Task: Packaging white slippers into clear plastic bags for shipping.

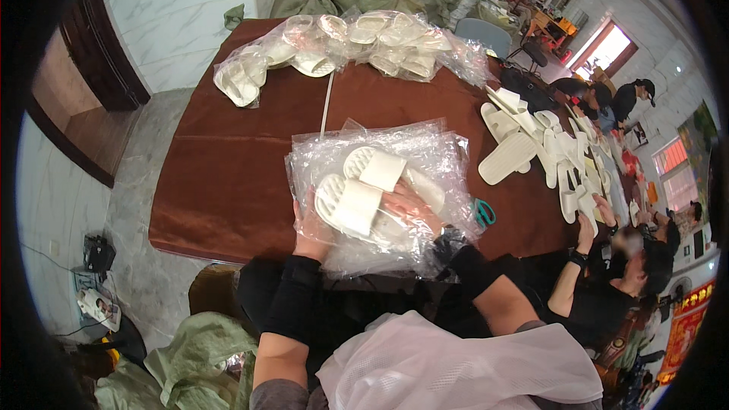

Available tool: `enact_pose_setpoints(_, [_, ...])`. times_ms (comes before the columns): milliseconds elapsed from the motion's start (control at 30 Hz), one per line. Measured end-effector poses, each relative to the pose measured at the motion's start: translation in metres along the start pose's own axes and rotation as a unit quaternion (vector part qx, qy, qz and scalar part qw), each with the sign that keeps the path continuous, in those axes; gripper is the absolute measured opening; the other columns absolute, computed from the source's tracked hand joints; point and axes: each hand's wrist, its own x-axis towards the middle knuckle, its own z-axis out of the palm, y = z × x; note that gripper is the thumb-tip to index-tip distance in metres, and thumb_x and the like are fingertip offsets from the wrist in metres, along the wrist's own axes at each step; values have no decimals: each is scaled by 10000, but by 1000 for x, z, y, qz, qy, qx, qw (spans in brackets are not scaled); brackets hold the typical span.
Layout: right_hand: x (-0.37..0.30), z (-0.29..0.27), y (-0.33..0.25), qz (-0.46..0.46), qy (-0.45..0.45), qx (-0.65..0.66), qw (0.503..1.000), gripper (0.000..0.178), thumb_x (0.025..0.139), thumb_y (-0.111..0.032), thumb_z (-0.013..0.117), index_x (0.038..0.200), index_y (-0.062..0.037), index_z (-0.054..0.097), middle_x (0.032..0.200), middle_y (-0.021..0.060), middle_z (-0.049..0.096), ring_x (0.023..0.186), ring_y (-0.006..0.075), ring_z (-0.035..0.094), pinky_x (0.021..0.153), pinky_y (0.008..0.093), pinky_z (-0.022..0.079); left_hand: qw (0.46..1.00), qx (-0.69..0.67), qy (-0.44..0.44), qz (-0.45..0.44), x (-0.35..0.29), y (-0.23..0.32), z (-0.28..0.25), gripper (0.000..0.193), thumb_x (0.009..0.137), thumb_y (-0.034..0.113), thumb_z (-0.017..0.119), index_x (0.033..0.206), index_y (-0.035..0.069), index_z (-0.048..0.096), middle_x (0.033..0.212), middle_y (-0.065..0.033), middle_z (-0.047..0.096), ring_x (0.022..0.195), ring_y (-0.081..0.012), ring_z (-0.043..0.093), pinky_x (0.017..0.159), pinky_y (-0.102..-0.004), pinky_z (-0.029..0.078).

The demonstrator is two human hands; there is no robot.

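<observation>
Two white slippers (363, 186) between two hands, left hand (310, 229), right hand (410, 203)

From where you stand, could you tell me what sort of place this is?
Probably a small packing workroom: loose white slippers piled on a brown table, bagged slippers heaped opposite, clear bags under both hands.

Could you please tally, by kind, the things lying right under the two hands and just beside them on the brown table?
White slippers held under the left hand and right hand: 2
Stacks of clear plastic bags beneath them: 1
Teal-handled scissors beside the right hand: 1
Total: 4
</observation>
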Motion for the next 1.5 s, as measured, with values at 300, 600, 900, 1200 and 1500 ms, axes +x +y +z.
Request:
enact_pose_setpoints(300, [31, -54, -63, -178, -103, -348, 914, 340, 940, -130, 625, 1271, -82, 688, 1411, 133, 592, 1363, 387, 473, 1217, 497, 301, 998, 7, 66, 3, 1, 4, -19, 749, 918, 525, 600, 1572, 197, 438, 1703, -112, 236, 1569, -383, 183, 1173, -703, 207])
enact_pose_setpoints(600, [32, -4, 12, -59, 50, -322, 943, 452, 883, -27, 605, 1319, -121, 681, 1435, 136, 570, 1383, 365, 482, 1208, 448, 331, 997, 6, 69, 33, 2, 6, -7, 832, 842, 592, 693, 1550, 217, 467, 1656, -137, 317, 1550, -416, 203, 1157, -709, 223])
enact_pose_setpoints(900, [23, -53, -57, -204, 12, -288, 936, 243, 833, 0, 658, 1055, -44, 746, 1128, 147, 711, 1177, 355, 642, 970, 375, 541, 998, -63, 17, 14, 0, 10, -23, 776, 894, 359, 683, 1569, 110, 394, 1701, -118, 231, 1580, -372, 160, 1192, -697, 184])
enact_pose_setpoints(1200, [6, -50, 37, -176, -48, -281, 942, 307, 813, -38, 655, 1097, -67, 768, 1132, 127, 726, 1231, 383, 578, 1065, 459, 463, 985, -162, 33, -37, -3, 2, -70, 695, 876, 168, 735, 1517, 105, 472, 1675, -103, 303, 1568, -325, 227, 1219, -617, 215])
enact_pose_setpoints(1500, [1, -44, 74, -163, 20, -346, 924, 112, 808, -108, 633, 880, -85, 715, 1000, 109, 698, 1069, 326, 617, 917, 391, 494, 987, -156, 18, 24, 22, 32, -89, 509, 1019, 259, 586, 1514, 195, 487, 1637, -45, 381, 1550, -318, 271, 1224, -577, 240])
